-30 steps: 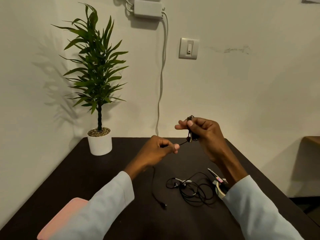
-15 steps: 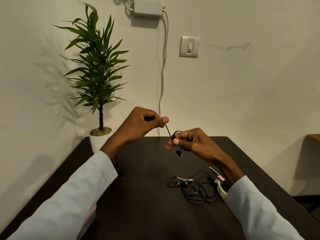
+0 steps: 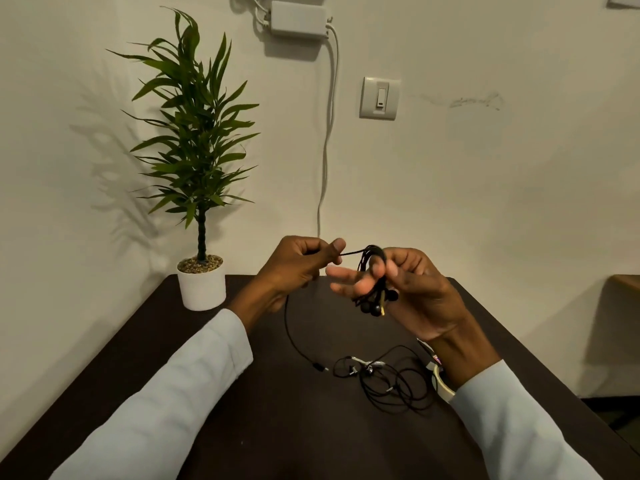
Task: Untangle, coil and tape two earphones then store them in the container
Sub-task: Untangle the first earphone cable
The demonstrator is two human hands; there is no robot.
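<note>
A black earphone (image 3: 372,268) is partly coiled around the fingers of my right hand (image 3: 398,289), its earbuds hanging below the coil. My left hand (image 3: 298,263) pinches the free cable just left of the coil; the rest of that cable drops in a loop to the plug (image 3: 318,367) on the dark table (image 3: 242,427). A second earphone (image 3: 384,379), black with silver parts, lies tangled on the table under my right wrist. A tape roll (image 3: 439,382) shows partly behind my right sleeve. No container is in view.
A potted plant in a white pot (image 3: 201,285) stands at the table's far left corner against the wall. A white cable (image 3: 327,150) runs down the wall behind the hands. Another wooden surface (image 3: 625,282) shows at the right edge.
My left hand has carried the cable over and around my right fingers, adding turns to the coil. Both hands now sit higher and closer together; the pink object at lower left has left the view.
</note>
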